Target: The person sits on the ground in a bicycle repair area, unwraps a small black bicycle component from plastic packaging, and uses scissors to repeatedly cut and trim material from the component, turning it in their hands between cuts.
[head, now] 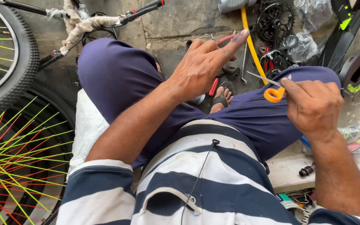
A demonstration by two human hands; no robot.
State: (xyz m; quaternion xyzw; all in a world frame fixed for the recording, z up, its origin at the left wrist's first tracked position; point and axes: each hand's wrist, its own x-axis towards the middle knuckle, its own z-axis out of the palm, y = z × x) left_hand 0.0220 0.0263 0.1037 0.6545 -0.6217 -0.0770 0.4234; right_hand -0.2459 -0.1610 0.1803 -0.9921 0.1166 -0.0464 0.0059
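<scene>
1. Right hand (313, 106) has its fingers pinched shut around a small pair of scissors (271, 89) with orange handles. The thin metal blades poke up and to the left, out over the right knee.
2. Left hand (203, 62) is held above the lap with nothing in it. The fingers are loosely curled and the index finger points up and to the right, toward the junk on the floor.
3. The scissors sit just above the purple trousers (117, 75), well apart from the left hand.
4. On the concrete floor (176, 25) past the knees there's a yellow cable (250, 41), a black chainring and crank (273, 21), some red-handled tools (214, 86) and clear plastic bags (309, 46).
5. Far left is a bike wheel (9, 154) with neon yellow, green and orange spokes, and a second tyre (21, 54) above it.
6. A sandalled foot (222, 96) peeks out between the knees.
</scene>
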